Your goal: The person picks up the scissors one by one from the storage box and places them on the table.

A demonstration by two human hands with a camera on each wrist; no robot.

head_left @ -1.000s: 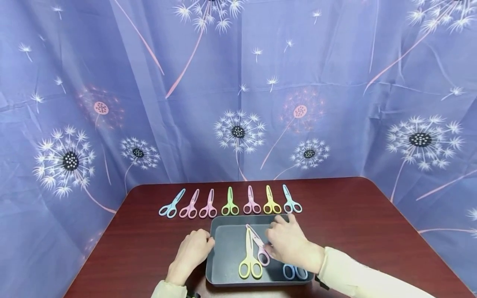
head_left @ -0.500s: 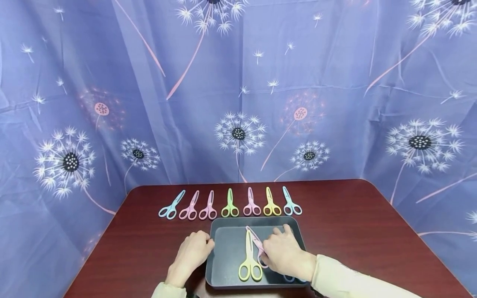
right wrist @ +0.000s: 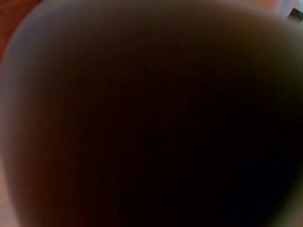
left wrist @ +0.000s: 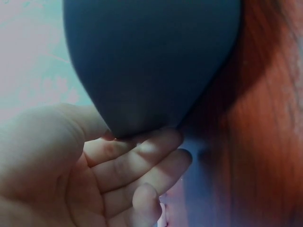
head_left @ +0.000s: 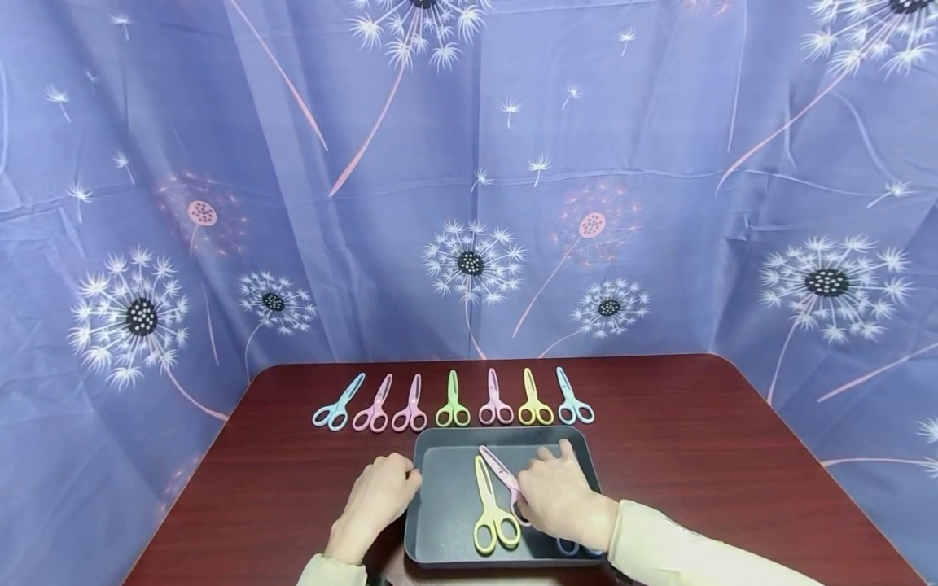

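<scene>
Left hand [head_left: 376,498] gripping the tray [head_left: 443,500], right hand [head_left: 563,496] low over the pink scissors [head_left: 501,467]
On the left, thumb one side of the tray's edge, curled fingers the other; inside, yellow scissors [head_left: 490,514] lie tilted, the pink pair just beside them, its handles partly covered; and at right, back of the hand up, knuckles bent, fingertips hidden, so no telling whether it holds them

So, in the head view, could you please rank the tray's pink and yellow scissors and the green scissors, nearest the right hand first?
1. Pink scissors: tray, immediately left.
2. Yellow scissors: tray, left of pink.
3. Green scissors: back row, left.
</scene>
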